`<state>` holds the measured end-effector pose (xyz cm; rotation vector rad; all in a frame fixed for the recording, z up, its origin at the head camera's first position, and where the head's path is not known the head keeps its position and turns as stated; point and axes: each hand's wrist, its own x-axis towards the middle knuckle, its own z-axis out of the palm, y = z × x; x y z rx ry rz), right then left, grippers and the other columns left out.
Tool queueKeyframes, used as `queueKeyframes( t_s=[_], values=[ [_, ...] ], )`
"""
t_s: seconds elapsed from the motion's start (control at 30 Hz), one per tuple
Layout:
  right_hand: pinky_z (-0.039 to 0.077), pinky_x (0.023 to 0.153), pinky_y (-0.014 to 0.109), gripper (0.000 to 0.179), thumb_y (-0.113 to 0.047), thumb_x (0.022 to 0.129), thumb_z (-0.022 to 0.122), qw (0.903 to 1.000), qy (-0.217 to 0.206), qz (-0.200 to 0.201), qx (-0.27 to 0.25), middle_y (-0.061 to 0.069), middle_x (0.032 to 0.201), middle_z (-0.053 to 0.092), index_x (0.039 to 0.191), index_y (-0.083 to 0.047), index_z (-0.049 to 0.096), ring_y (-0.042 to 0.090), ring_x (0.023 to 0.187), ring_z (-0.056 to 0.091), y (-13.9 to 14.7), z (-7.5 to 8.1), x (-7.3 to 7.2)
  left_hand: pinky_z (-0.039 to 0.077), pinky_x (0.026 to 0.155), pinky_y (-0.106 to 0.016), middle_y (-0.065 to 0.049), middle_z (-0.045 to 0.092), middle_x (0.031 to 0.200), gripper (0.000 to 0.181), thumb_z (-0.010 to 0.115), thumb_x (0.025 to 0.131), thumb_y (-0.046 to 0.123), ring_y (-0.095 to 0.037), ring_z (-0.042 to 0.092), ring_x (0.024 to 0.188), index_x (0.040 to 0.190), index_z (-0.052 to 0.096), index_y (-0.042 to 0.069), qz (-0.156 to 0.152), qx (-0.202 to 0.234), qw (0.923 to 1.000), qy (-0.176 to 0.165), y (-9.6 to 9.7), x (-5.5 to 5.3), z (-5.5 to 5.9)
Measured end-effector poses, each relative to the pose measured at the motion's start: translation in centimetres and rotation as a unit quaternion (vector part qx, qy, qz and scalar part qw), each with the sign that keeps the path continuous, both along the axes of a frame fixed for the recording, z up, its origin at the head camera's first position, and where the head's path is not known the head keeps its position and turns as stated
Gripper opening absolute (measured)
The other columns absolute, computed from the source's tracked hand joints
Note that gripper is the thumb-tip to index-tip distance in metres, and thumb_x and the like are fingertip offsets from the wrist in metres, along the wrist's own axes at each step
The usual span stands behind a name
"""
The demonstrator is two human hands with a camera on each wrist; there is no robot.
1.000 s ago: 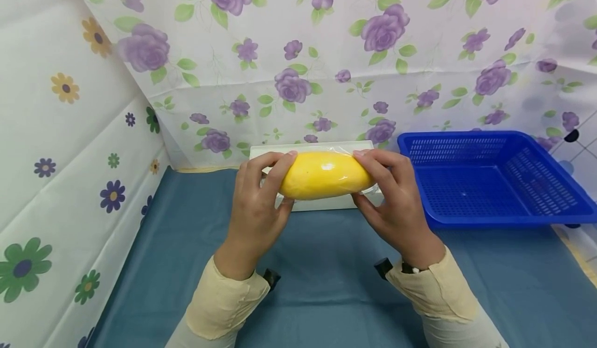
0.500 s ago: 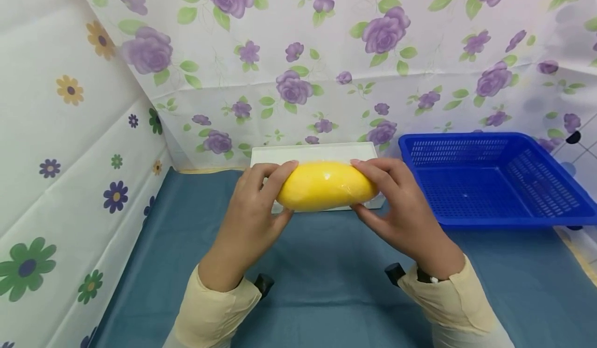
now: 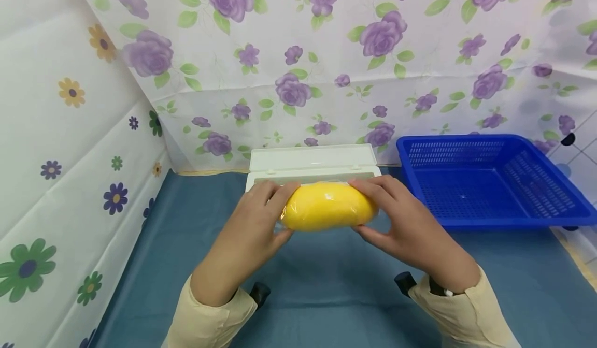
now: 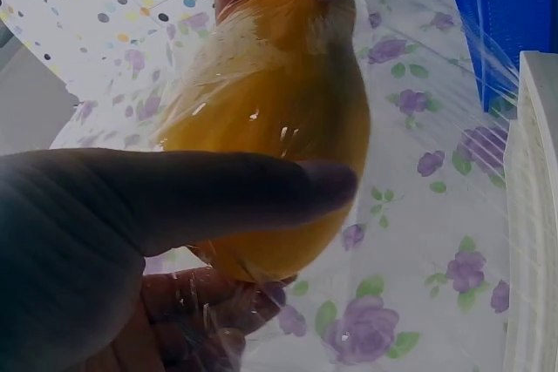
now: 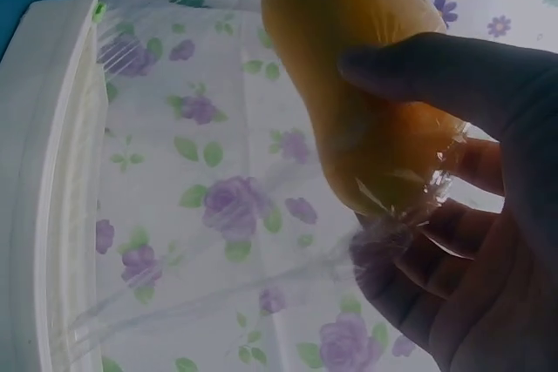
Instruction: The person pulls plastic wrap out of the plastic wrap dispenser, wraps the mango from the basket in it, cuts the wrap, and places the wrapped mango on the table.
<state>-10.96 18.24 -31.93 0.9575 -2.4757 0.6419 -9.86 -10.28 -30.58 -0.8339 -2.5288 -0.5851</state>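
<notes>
A yellow papaya (image 3: 328,208) in shiny cling film is held level in front of me between both hands. My left hand (image 3: 256,229) grips its left end, fingers over the top and thumb below. On the other end, my right hand (image 3: 406,229) grips it the same way. Behind the fruit lies a long white cling film dispenser (image 3: 312,156) with its lid raised. In the right wrist view, a stretched sheet of clear film (image 5: 187,289) runs from the dispenser's edge to the fruit. Bunched film hangs around the fingers of the left hand.
A blue plastic basket (image 3: 466,192) with slotted walls stands at the back right, beside the dispenser. A teal cloth (image 3: 186,265) covers the table. Flowered sheets (image 3: 289,42) hang as walls at the back and left.
Both hands have drawn the papaya toward me and away from the dispenser, whose raised lid and front rim now show behind it. The fruit has turned a little in the fingers.
</notes>
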Motion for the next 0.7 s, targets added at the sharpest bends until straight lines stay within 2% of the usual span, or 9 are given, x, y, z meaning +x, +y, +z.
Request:
queueKeyframes(
  t_s=[0.1,0.27,0.47,0.7],
  values=[
    [0.057,0.091,0.04,0.081,-0.02,0.077,0.09,0.9996,-0.027,0.007,0.008,0.002,0.124,0.058,0.147,-0.02,0.05,0.013,0.109,0.055,0.3,-0.2,0.1,0.051,0.085,-0.039,-0.005,0.061,0.105,0.074,0.09,0.072,0.007,-0.022,0.057,0.092,0.138,0.056,0.012,0.007,-0.025,0.9993,-0.025,0.1,0.2,-0.1],
    [0.057,0.092,0.037,0.079,-0.022,0.081,0.087,0.9959,-0.086,0.024,0.017,-0.004,0.125,0.058,0.149,-0.026,0.047,0.008,0.108,0.055,0.7,-1.0,0.2,0.052,0.084,-0.037,-0.004,0.062,0.104,0.073,0.091,0.072,0.01,-0.021,0.057,0.092,0.136,0.056,0.012,0.0,-0.06,0.9963,-0.061,0.1,0.3,-0.7],
    [0.057,0.093,0.035,0.075,-0.024,0.083,0.085,0.9906,-0.126,0.043,0.032,-0.007,0.128,0.058,0.147,-0.028,0.047,0.006,0.109,0.057,0.8,-2.1,0.0,0.053,0.091,-0.04,-0.004,0.064,0.106,0.073,0.094,0.069,0.013,-0.022,0.059,0.096,0.132,0.058,0.009,-0.019,-0.086,0.9925,-0.085,0.0,0.2,-1.9],
    [0.056,0.098,0.037,0.072,-0.026,0.082,0.086,0.978,-0.197,0.033,0.061,-0.006,0.127,0.058,0.145,-0.026,0.049,0.007,0.106,0.059,0.5,-2.9,0.0,0.051,0.1,-0.045,-0.006,0.067,0.113,0.073,0.094,0.07,0.017,-0.024,0.06,0.104,0.133,0.058,0.007,-0.026,-0.118,0.9834,-0.135,-0.1,0.1,-3.2]
  ],
)
